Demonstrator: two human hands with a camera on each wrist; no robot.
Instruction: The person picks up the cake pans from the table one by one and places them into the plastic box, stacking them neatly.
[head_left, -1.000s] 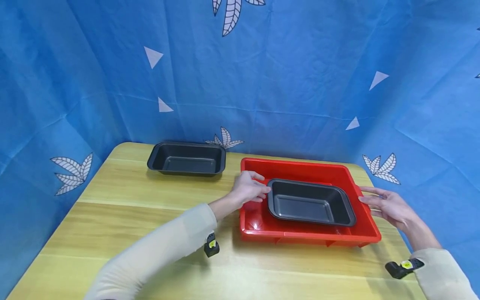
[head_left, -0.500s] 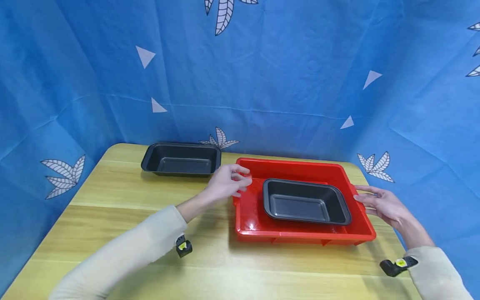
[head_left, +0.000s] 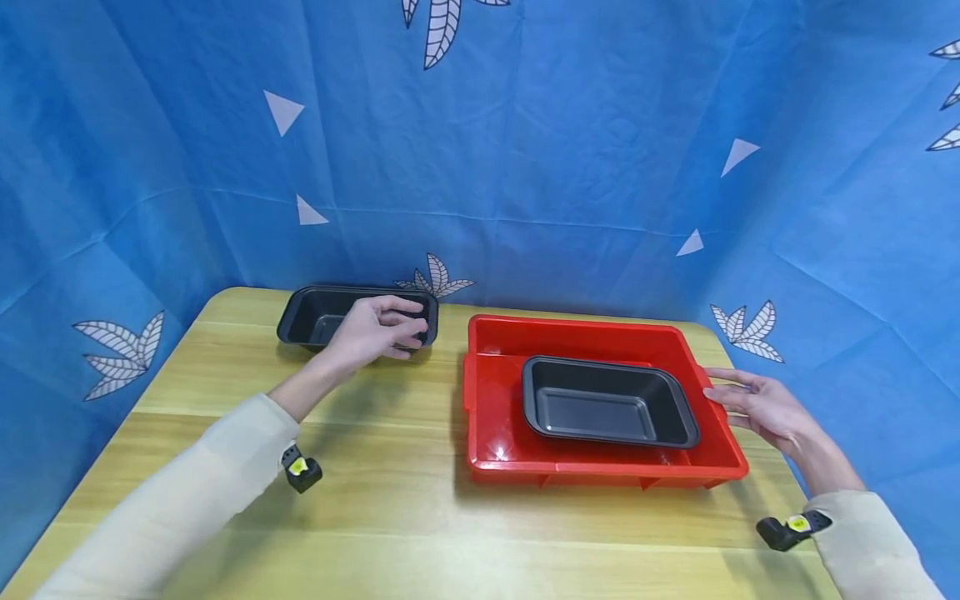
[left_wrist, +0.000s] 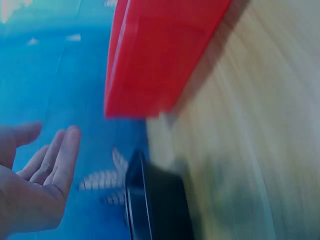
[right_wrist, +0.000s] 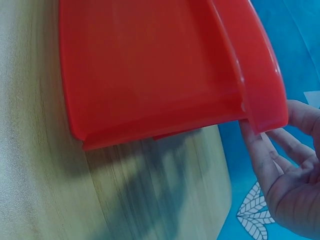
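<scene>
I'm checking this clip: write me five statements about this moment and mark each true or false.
1. A black pan lies inside the red tray. True.
2. The right hand is at the tray's right end. True.
3. The left hand grips the pan in the tray. False: it holds nothing and is by the second pan.
4. Both pans are in the tray. False: the second is on the table.
5. Both pans stand open side up. True.
</scene>
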